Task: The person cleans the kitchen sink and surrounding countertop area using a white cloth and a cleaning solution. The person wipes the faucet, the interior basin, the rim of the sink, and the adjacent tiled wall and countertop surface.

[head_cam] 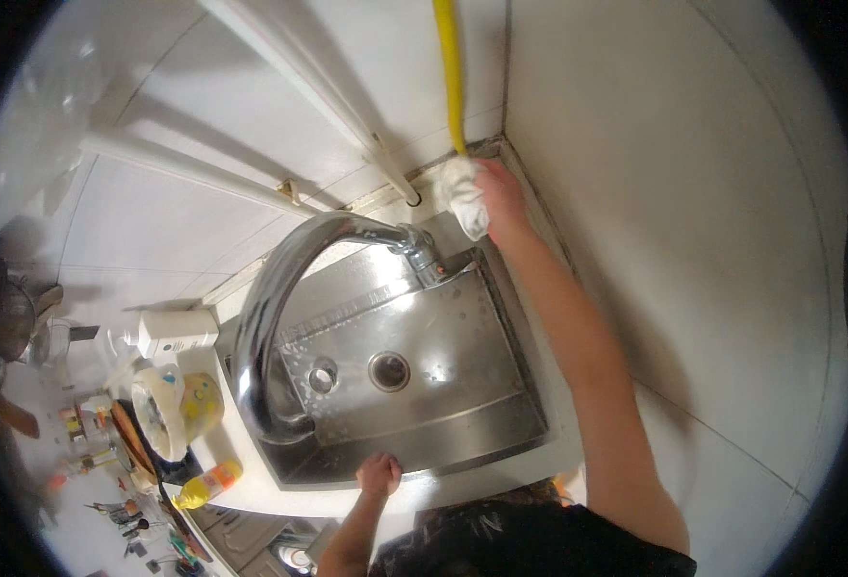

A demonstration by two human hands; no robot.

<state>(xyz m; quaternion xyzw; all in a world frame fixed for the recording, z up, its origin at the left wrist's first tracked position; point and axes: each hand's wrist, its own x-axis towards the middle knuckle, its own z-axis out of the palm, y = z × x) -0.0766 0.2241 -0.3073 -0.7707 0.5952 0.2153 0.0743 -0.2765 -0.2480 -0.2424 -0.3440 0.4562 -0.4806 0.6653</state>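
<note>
At the back right corner of the counter, my right hand (502,200) grips a white cloth (463,198), close beside the lower end of a yellow hose or pipe (451,79). Nearer to me, my left hand (379,473) rests at the front rim of a stainless steel sink (434,346), its fingers curled; nothing shows in it. A chrome gooseneck faucet (254,339) arches over the left part of the sink, its base at the back rim. The sink bottom has a round drain (389,371) and wet spots.
Two white pipes (323,101) run down the tiled back wall. A tiled wall (669,216) stands close on the right. Left of the sink are a white box (178,333), a patterned container (201,404) and a yellow bottle (209,485). Pans hang at the far left.
</note>
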